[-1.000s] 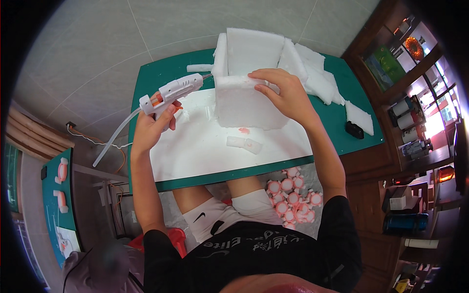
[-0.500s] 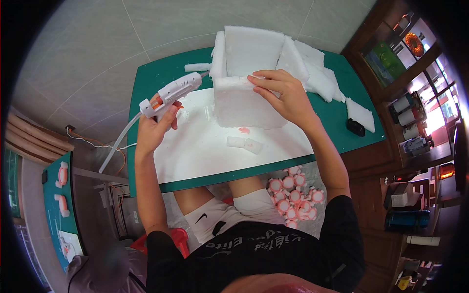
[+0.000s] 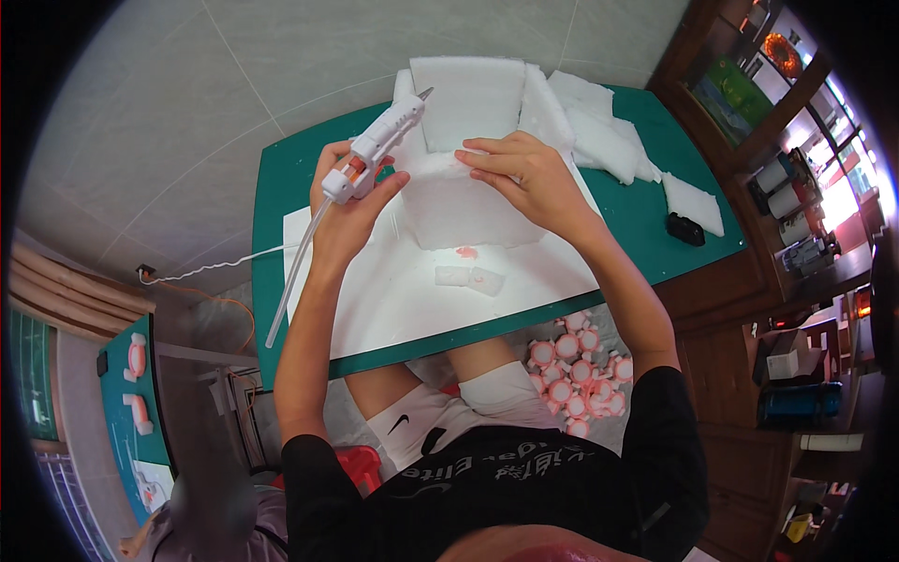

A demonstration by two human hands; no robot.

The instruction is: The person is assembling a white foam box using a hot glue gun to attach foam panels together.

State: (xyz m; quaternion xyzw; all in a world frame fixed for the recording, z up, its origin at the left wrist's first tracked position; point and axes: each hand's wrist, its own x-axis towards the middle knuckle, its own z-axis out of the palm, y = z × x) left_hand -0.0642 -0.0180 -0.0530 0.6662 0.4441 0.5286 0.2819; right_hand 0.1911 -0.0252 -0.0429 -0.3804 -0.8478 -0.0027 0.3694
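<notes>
My left hand is closed around a white hot glue gun. Its nozzle points up over the near left corner of an open-topped box made of white foam panels. From the gun's rear a long translucent glue stick sticks out. At the top edge of the box's near wall, my right hand grips with fingers bent over the rim; its thumb contact is partly hidden. In front of the box lie two small whitish pieces and a pink scrap on a white board.
The board rests on a green-topped table. Loose white foam sheets and a black object lie to the right. Pink-and-white round items are heaped on the floor. A white cord runs from a wall socket; a cabinet stands at the right.
My left hand has moved right and tilted the glue gun steeper, its nozzle now across the box's near left corner. My right hand stays on the box's near wall.
</notes>
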